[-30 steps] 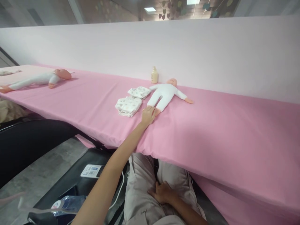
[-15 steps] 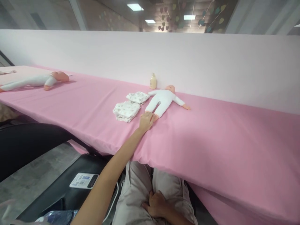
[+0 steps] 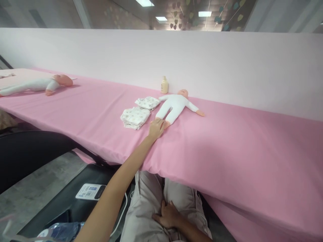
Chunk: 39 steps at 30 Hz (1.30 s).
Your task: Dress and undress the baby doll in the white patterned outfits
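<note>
My left hand reaches across the pink cloth and is closed over the feet of a baby doll in a white suit. One doll foot shows beside my fingers; the other is mostly covered. The doll lies on its back, head toward the wall, arms spread. Two folded patterned cloths, the nearer one and the farther one, lie left of it. Behind them a pale yellow pump bottle stands upright by the wall. My right hand rests on my lap, fingers apart, holding nothing.
The table edge runs just above my knees. Another doll lies far left. On the left, a black chair holds a white printed card, a plastic bottle and a dark phone-like object. A white wall backs the table.
The whole view has shifted very slightly, with the scene sitting a little higher. Both hands keep their places, the left at the doll's feet and the right on my lap.
</note>
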Each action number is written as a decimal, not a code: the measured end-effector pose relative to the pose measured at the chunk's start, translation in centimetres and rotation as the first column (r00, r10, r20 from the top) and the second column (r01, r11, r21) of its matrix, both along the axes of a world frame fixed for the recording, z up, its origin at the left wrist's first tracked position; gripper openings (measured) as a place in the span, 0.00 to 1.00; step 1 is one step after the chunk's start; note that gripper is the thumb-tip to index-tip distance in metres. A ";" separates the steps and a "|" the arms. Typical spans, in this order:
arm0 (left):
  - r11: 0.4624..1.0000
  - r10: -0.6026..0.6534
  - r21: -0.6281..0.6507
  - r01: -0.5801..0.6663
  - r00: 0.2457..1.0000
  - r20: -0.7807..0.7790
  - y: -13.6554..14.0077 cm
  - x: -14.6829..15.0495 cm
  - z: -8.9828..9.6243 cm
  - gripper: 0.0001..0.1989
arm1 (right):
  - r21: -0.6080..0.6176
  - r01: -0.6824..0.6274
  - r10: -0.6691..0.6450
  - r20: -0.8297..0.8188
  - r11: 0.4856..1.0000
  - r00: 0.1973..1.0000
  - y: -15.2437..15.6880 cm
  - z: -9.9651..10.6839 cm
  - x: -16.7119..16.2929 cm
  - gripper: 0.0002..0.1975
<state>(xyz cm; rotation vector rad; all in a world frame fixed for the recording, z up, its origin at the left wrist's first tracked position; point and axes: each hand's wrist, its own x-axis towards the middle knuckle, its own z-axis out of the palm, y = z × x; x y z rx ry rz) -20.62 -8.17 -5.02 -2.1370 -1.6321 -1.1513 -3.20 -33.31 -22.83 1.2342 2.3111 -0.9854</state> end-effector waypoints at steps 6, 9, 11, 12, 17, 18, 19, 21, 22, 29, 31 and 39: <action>1.000 -0.004 0.024 0.003 1.000 0.002 0.0 -0.1 -0.1 0.14 | 0.076 -0.027 0.025 0.016 0.997 1.000 -0.2 0.3 -0.2 0.43; 1.000 0.005 0.010 -0.005 1.000 0.000 -0.1 -0.1 -0.1 0.14 | 0.059 -0.037 0.036 0.020 0.998 0.999 0.0 0.6 -0.2 0.42; 1.000 0.013 0.005 -0.013 1.000 0.003 -0.2 0.0 0.1 0.14 | 0.040 -0.034 0.033 0.018 0.999 0.999 0.0 0.5 -0.1 0.42; 1.000 0.016 0.005 -0.016 1.000 0.004 -0.3 0.0 0.2 0.14 | 0.031 -0.032 0.032 0.017 0.999 0.999 0.0 0.4 -0.1 0.42; 1.000 0.010 0.015 -0.010 1.000 -0.002 -0.3 0.1 0.2 0.14 | -0.004 -0.023 0.023 0.001 1.000 1.000 0.1 -0.8 0.0 0.44; 1.000 0.008 0.018 -0.008 1.000 -0.002 -0.3 0.0 0.2 0.14 | -0.015 -0.023 0.023 -0.006 1.000 1.000 0.2 -1.0 0.0 0.44; 1.000 0.006 0.023 -0.006 1.000 -0.001 -0.2 0.0 0.1 0.14 | -0.027 -0.025 0.025 -0.014 0.999 1.000 0.2 -1.2 0.0 0.45; 1.000 0.000 0.031 0.000 1.000 0.003 -0.1 0.0 -0.1 0.14 | -0.050 -0.033 0.031 -0.031 0.998 0.999 0.5 -1.4 0.1 0.44; 0.999 -0.004 0.035 0.003 1.000 0.007 0.0 0.0 -0.1 0.14 | -0.057 -0.037 0.035 -0.041 0.998 0.999 0.6 -1.4 0.2 0.43; 0.999 -0.030 0.031 0.030 1.000 0.002 -0.1 0.0 0.1 0.15 | -0.031 0.040 -0.044 -0.144 0.999 0.989 0.9 -1.0 0.8 0.42; 0.999 -0.033 0.022 0.033 0.999 0.005 -0.1 -0.1 0.1 0.15 | -0.057 0.082 -0.091 -0.172 0.995 0.981 0.9 -1.3 0.8 0.41; 0.999 -0.033 0.020 0.033 0.999 0.013 -0.1 -0.1 0.0 0.14 | -0.038 0.142 -0.147 -0.214 0.989 0.966 0.6 -1.7 0.6 0.42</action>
